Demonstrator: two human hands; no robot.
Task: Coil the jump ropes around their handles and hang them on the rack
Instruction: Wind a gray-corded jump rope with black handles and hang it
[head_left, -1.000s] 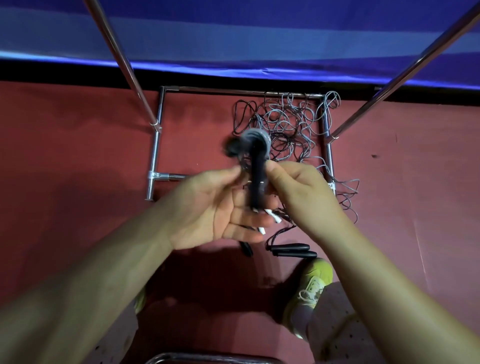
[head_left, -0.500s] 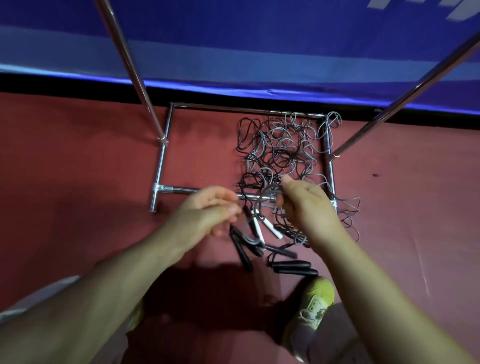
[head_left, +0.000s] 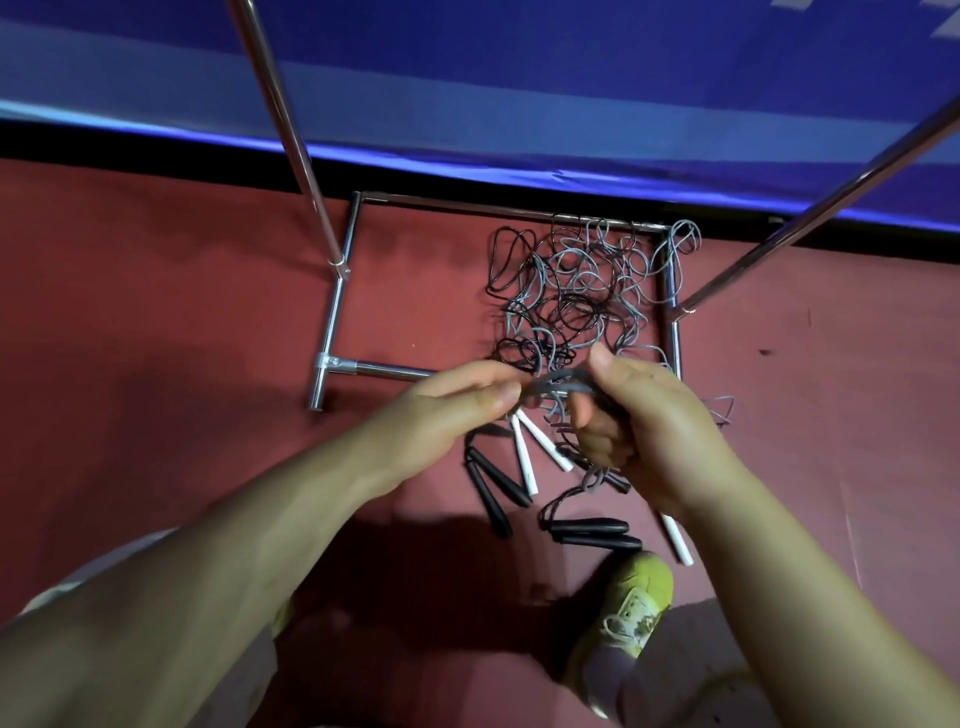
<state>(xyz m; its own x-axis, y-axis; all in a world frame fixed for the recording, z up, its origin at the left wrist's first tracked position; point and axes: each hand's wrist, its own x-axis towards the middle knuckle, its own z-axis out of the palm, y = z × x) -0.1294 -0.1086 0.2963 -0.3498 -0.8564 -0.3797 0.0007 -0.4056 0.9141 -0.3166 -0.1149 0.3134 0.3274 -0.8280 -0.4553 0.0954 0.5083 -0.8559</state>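
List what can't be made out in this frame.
- Right hand: the handles it may hold are hidden by its curled fingers, head view.
- Grey cord: blurred between both hands; which rope it belongs to is unclear.
- Rack: its top is cut off by the frame edge.
- Left hand: hides part of the rope pile.

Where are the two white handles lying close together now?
In the head view the two white handles lie on the red floor at centre, just below the hands, right of a pair of black handles.

Shiny chromed metal rack (head_left: 336, 312), matt black handles (head_left: 589, 532), matt red floor (head_left: 156, 312).
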